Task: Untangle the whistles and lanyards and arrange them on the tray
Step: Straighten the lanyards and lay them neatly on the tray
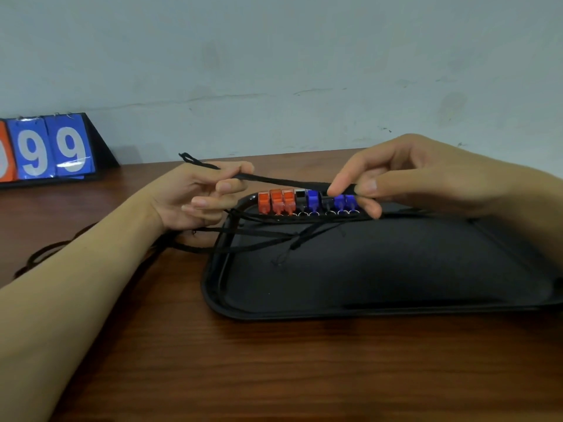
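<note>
Head view. Brown wood-grain table (274, 360), backed by a pale grey-green wall (274, 56) with scuffs and a long crack line. Scoreboard (51, 147) at far left against the wall: blue flip cards reading 9 and 9, an orange card cut by the frame edge. Black tray (365, 312) right of centre, near edge toward the camera, right end running out of frame. Whistles in a row along the tray's far rim: three orange whistles (276, 201) on the left, then one black whistle (300, 197), then blue whistles (313, 200) on the right, small metal rings showing at their near ends. Black lanyards (259, 236) trail from the row across the tray's left part and over its left rim onto the table, crossing one another; more cord lies looped on the table behind the left forearm. Left hand (201, 193) just left of the tray, fingers curled, pinching one cord (283, 179) whose looped end sticks out beyond the hand toward the wall. Right hand (396, 178) above the blue whistles, thumb and forefinger pinching the same cord's other end; the remaining fingers are loosely curled. Cord stretched taut between the hands, above the whistle row. Right hand hides the right end of the row.
</note>
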A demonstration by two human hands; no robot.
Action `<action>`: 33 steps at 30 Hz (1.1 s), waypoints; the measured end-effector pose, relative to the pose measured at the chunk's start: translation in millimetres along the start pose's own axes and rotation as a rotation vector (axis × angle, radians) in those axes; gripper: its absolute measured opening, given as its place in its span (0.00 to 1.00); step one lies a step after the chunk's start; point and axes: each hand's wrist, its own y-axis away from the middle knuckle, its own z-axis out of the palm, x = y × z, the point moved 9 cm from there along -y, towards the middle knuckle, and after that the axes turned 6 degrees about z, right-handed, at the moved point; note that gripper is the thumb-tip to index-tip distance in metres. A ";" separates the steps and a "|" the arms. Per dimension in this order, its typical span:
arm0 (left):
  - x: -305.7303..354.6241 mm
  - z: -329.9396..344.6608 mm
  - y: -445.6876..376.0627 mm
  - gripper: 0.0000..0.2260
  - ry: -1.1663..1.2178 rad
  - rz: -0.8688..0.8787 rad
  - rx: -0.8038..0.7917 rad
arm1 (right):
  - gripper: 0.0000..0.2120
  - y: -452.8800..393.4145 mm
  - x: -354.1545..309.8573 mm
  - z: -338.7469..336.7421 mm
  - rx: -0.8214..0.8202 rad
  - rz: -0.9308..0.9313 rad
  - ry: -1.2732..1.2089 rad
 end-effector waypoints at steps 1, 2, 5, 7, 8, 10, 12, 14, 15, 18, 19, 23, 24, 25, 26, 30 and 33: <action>-0.1 0.4 0.3 0.14 0.006 -0.005 -0.011 | 0.11 -0.1 0.6 -2.2 0.010 0.001 -0.010; 0.0 0.3 1.0 0.13 0.006 -0.006 -0.016 | 0.11 0.0 1.0 -4.4 0.022 0.005 -0.029; -3.0 -3.6 4.7 0.10 0.005 -0.021 -0.009 | 0.13 0.2 1.7 -10.5 0.050 0.015 -0.084; -9.0 -8.8 7.7 0.09 -0.006 -0.047 0.002 | 0.14 0.3 3.0 -12.8 0.057 0.032 -0.087; -11.6 -10.9 8.7 0.09 -0.013 -0.059 0.002 | 0.14 0.4 4.2 -13.6 0.059 0.045 -0.083; -13.9 -11.9 9.4 0.08 -0.019 -0.075 -0.014 | 0.14 -0.1 7.3 -16.0 0.070 0.075 -0.077; -14.0 -11.4 9.3 0.08 -0.035 -0.086 -0.028 | 0.13 -0.8 10.6 -20.1 0.110 0.106 -0.036; -13.6 -10.1 10.0 0.08 -0.052 -0.099 -0.043 | 0.12 -0.9 15.9 -26.9 0.164 0.151 0.021; -12.7 -10.1 10.8 0.08 -0.050 -0.103 -0.049 | 0.12 -0.6 18.9 -31.9 0.194 0.179 0.064; -7.8 -12.3 13.1 0.09 -0.059 -0.099 -0.034 | 0.13 2.8 24.5 -47.8 0.273 0.269 0.295; -6.4 -14.7 13.2 0.08 -0.083 -0.095 -0.009 | 0.15 3.7 26.3 -52.0 0.286 0.294 0.379; -2.5 -27.5 13.3 0.05 -0.243 -0.080 0.141 | 0.24 4.2 36.4 -66.8 0.346 0.355 0.655; -1.2 -28.7 13.9 0.05 -0.266 -0.078 0.162 | 0.24 4.5 38.0 -71.1 0.358 0.364 0.733; -0.5 -29.1 14.7 0.05 -0.278 -0.082 0.173 | 0.23 4.6 39.6 -74.4 0.357 0.371 0.814; 0.2 -29.1 15.8 0.05 -0.290 -0.091 0.181 | 0.21 4.8 40.5 -76.7 0.349 0.375 0.891; 6.4 -33.0 20.5 0.07 -0.458 -0.133 0.269 | 0.12 7.9 45.1 -89.0 0.338 0.422 1.049; 20.9 -39.6 24.1 0.08 -0.597 -0.078 0.396 | 0.10 10.7 47.9 -97.8 0.356 0.433 1.106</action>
